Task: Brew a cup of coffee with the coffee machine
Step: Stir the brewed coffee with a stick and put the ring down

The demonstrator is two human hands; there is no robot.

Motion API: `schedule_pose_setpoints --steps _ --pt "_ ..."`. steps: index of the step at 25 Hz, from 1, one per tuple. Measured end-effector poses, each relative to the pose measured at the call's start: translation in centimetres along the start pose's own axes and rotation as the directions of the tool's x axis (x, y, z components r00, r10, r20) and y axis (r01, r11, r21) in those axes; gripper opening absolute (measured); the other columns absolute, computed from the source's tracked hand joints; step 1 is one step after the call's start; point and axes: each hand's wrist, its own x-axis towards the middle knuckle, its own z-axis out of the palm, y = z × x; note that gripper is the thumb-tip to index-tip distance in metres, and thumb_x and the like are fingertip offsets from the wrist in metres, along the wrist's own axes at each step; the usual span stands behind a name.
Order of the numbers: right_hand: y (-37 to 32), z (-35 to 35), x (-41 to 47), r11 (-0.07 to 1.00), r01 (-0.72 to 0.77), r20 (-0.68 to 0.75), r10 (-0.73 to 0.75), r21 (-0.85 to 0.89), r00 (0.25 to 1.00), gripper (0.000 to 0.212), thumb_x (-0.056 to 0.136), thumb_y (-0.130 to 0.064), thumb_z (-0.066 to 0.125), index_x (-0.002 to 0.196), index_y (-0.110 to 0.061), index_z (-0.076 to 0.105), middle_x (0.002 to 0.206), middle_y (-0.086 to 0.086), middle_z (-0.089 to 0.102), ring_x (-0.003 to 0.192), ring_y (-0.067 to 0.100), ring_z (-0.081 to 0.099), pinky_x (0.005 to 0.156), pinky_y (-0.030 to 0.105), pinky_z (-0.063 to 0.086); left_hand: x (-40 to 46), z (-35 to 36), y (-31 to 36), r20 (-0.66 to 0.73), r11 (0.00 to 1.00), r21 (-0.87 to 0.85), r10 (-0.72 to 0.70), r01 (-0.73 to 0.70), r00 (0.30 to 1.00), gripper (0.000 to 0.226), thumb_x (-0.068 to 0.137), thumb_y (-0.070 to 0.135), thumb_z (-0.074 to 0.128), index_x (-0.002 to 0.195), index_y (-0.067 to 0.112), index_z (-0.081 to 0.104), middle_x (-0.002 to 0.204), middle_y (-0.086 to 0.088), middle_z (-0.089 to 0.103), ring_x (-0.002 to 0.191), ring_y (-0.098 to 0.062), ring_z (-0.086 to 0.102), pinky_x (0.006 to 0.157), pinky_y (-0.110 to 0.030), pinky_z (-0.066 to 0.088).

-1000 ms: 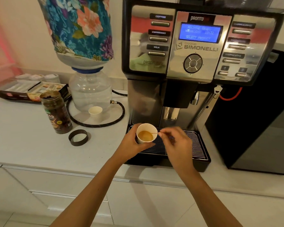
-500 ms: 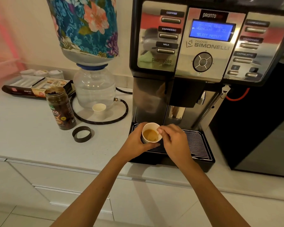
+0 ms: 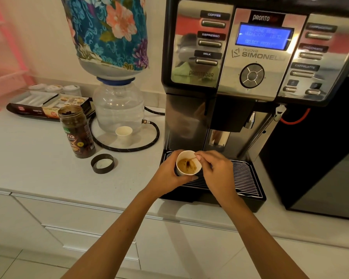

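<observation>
My left hand [image 3: 166, 176] wraps around a small white paper cup [image 3: 188, 164] filled with foamy brown coffee. I hold it over the left end of the drip tray grille [image 3: 242, 176] of the steel coffee machine [image 3: 250, 57]. My right hand [image 3: 216, 170] pinches a thin wooden stirrer [image 3: 190, 159] whose tip dips into the coffee, where a dark streak shows. The machine's blue display [image 3: 264, 36] is lit. Its spout block [image 3: 228, 117] hangs above and behind the cup.
On the white counter [image 3: 28, 158] left of the machine stand an open coffee jar [image 3: 77, 131], its black lid [image 3: 102, 163], an empty paper cup [image 3: 124, 133], a water bottle [image 3: 119, 113] with a floral cover and black hose, and a tray of sachets [image 3: 46, 105]. A black appliance [image 3: 320, 158] sits to the right.
My right hand has brought the stirrer from the cup's rim down into the coffee, and a dark streak now shows in the foam. The camera has moved closer.
</observation>
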Motion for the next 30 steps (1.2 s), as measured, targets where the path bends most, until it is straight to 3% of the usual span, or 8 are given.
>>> schedule_pose_setpoints --steps 5,9,14,18,25,27,30 --pt "0.1 0.1 -0.1 1.000 0.013 0.103 -0.013 0.003 0.995 0.020 0.089 -0.022 0.062 0.101 -0.010 0.072 0.095 0.007 0.071 0.086 0.019 0.064 0.074 0.024 0.051 0.0 0.0 -0.1 -0.001 1.000 -0.012 0.014 -0.014 1.000 0.068 0.073 0.033 0.080 0.129 0.031 0.042 0.124 0.014 0.054 0.111 -0.004 0.054 0.086 -0.008 0.044" --pt "0.4 -0.1 0.2 0.999 0.025 0.007 -0.025 -0.041 1.000 0.020 0.089 -0.020 0.062 0.101 -0.009 0.073 0.096 0.008 0.072 0.088 0.020 0.065 0.078 0.030 0.054 0.0 0.0 0.0 -0.004 1.000 0.002 -0.001 0.001 1.000 0.068 0.072 0.033 0.081 0.127 0.036 0.040 0.122 0.018 0.052 0.110 -0.001 0.052 0.083 -0.004 0.042" --pt "0.2 0.1 0.1 1.000 0.019 0.091 -0.019 -0.008 0.996 0.021 0.089 -0.023 0.061 0.101 -0.010 0.072 0.095 0.008 0.072 0.086 0.019 0.065 0.076 0.030 0.055 0.0 0.0 0.1 -0.003 1.000 -0.007 -0.007 0.007 1.000 0.067 0.073 0.033 0.080 0.127 0.035 0.040 0.120 0.018 0.052 0.108 -0.002 0.054 0.082 -0.007 0.045" --pt "0.4 0.0 0.5 1.000 -0.007 0.014 0.007 -0.006 1.000 0.020 0.089 -0.018 0.061 0.101 -0.007 0.072 0.097 0.010 0.071 0.088 0.022 0.066 0.079 0.035 0.056 0.0 0.0 0.1 -0.001 1.000 0.013 -0.022 0.022 1.000 0.069 0.072 0.033 0.081 0.126 0.037 0.039 0.118 0.023 0.050 0.106 0.004 0.051 0.080 -0.003 0.042" --pt "-0.2 -0.4 0.0 0.991 0.044 0.195 -0.068 0.127 0.978 0.020 0.088 -0.018 0.062 0.104 -0.010 0.072 0.100 0.006 0.071 0.088 0.012 0.063 0.079 0.014 0.047 0.0 0.0 0.3 0.000 1.000 -0.006 -0.015 0.015 1.000 0.065 0.074 0.031 0.079 0.125 0.035 0.039 0.115 0.028 0.048 0.104 0.005 0.053 0.080 -0.002 0.041" --pt "0.0 -0.8 0.2 0.995 0.051 0.237 -0.072 0.091 0.969 0.019 0.089 -0.017 0.061 0.104 -0.009 0.071 0.100 0.007 0.070 0.088 0.013 0.061 0.077 0.013 0.045 0.0 0.0 0.3 -0.001 1.000 -0.002 -0.021 0.021 1.000 0.065 0.074 0.032 0.079 0.125 0.036 0.039 0.115 0.028 0.048 0.104 0.004 0.052 0.080 -0.002 0.041" --pt "0.0 -1.1 1.1 0.991 0.108 0.219 -0.088 -0.083 0.972 0.020 0.091 -0.016 0.058 0.104 -0.007 0.070 0.100 0.011 0.069 0.089 0.023 0.063 0.077 0.025 0.048 -0.1 0.0 0.3 -0.007 1.000 0.014 -0.028 0.028 1.000 0.068 0.072 0.033 0.080 0.125 0.038 0.038 0.116 0.026 0.048 0.104 0.005 0.052 0.078 -0.001 0.041"
